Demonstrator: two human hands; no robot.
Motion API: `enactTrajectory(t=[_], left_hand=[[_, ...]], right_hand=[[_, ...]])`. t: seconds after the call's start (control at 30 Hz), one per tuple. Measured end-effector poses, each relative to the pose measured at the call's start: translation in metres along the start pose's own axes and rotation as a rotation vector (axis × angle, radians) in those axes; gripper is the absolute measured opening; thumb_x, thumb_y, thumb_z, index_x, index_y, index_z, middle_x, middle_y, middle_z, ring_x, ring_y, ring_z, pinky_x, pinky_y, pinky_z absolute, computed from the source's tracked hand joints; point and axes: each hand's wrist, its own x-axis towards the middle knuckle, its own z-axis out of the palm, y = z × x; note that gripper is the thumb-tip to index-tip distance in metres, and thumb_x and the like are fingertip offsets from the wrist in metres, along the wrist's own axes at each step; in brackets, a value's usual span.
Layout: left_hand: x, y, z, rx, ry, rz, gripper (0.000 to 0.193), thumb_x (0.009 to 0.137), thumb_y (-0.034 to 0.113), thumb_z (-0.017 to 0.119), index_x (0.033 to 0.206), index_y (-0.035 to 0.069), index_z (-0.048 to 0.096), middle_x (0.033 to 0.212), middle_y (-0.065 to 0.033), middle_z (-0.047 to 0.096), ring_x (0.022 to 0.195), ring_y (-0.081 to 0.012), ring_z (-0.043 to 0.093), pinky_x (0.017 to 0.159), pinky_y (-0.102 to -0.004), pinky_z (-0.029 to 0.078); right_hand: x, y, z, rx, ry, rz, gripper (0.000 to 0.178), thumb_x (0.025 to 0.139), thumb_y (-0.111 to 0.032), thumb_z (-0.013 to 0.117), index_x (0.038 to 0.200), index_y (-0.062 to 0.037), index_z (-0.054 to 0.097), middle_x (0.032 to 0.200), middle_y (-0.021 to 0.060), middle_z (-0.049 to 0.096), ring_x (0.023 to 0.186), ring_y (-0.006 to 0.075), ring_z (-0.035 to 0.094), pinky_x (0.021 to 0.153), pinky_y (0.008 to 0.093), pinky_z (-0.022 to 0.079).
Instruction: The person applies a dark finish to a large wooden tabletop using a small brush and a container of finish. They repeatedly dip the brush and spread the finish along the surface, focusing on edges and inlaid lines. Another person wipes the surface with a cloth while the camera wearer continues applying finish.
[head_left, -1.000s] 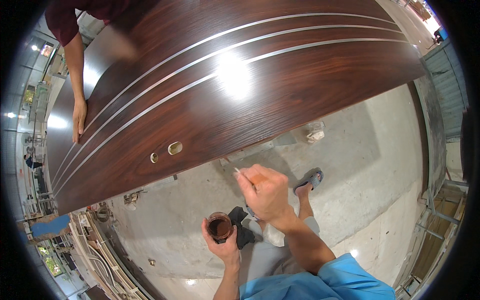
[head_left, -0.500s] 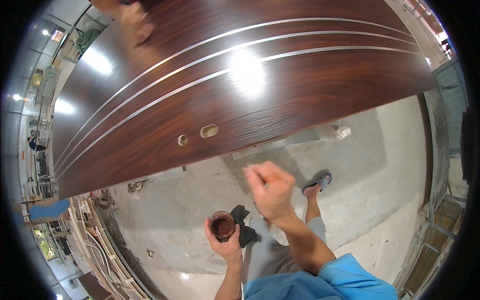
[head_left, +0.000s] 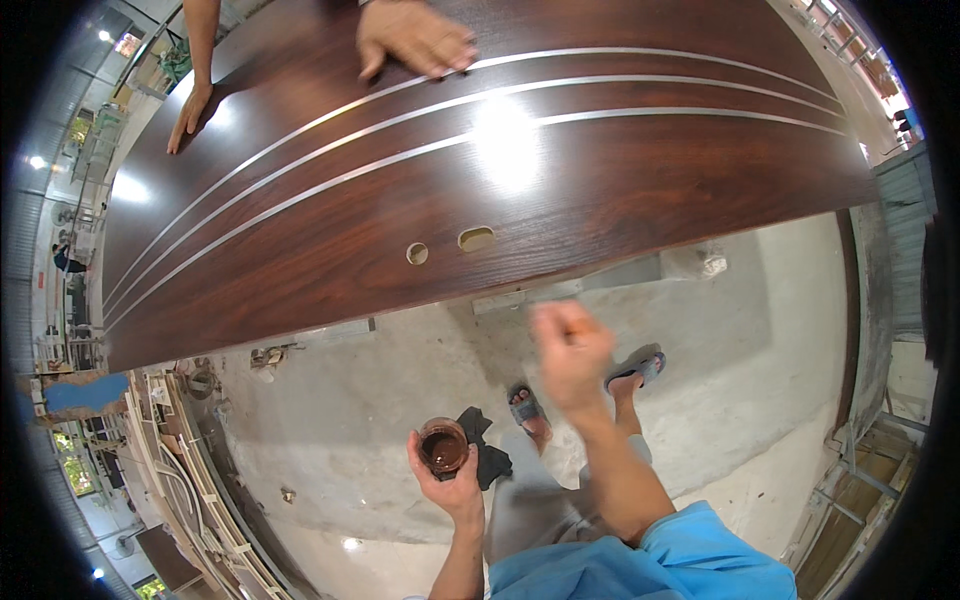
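Observation:
My left hand (head_left: pixel 452 490) is wrapped round a clear jar (head_left: pixel 441 462) of dark brown liquid. A black cloth (head_left: pixel 485 450) hangs beside the jar, against that hand. My right hand (head_left: pixel 575 355) is a closed fist, blurred by motion, above the floor near the panel's front edge. A small orange-brown bit shows at its fingers, too smeared to name. Ahead lies a dark brown wood-grain panel (head_left: pixel 640 180) with three curved-looking silver strips (head_left: pixel 620 80). Near its front edge are a round hole (head_left: pixel 417 253) and an oval slot (head_left: pixel 477 239).
Across the panel, another person's hands (head_left: pixel 412 38) rest flat on its surface. Long pale strips (head_left: pixel 180 470) are stacked at the left. Clear plastic (head_left: pixel 700 262) lies on the concrete floor beneath the panel's edge. A metal frame (head_left: pixel 850 490) stands at the right.
My right hand has moved a little right, still closed. The other person's hand has moved right across the panel, and their second hand now shows. The panel's holes appear farther right and higher.

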Motion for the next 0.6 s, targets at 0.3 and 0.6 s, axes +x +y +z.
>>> enactTrajectory(t=[0.3,0.6], left_hand=[[-0.002,0.044,0.004,-0.121,-0.125,0.023,0.084,0.079,-0.002,0.078,0.151,0.0,0.036,0.139,-0.014,0.05,0.126,-0.0245,0.053,0.109,-0.0377,0.043],[-0.013,0.1,0.035,-0.206,-0.077,0.09,0.068,0.085,0.0,0.072,0.145,-0.003,0.04,0.13,-0.0136,0.056,0.12,-0.0245,0.057,0.107,-0.0384,0.044]], right_hand=[[-0.084,-0.002,-0.062,0.529,-0.461,0.422,0.018,0.099,-0.013,0.06,0.086,-0.0024,0.068,0.113,0.007,0.066,0.098,0.011,0.059,0.087,0.0294,0.046],[-0.08,-0.041,-0.067,1.056,-0.504,1.045,0.019,0.101,-0.026,0.064,0.092,-0.0083,0.064,0.092,-0.0041,0.059,0.086,0.0076,0.054,0.078,0.0251,0.042]])
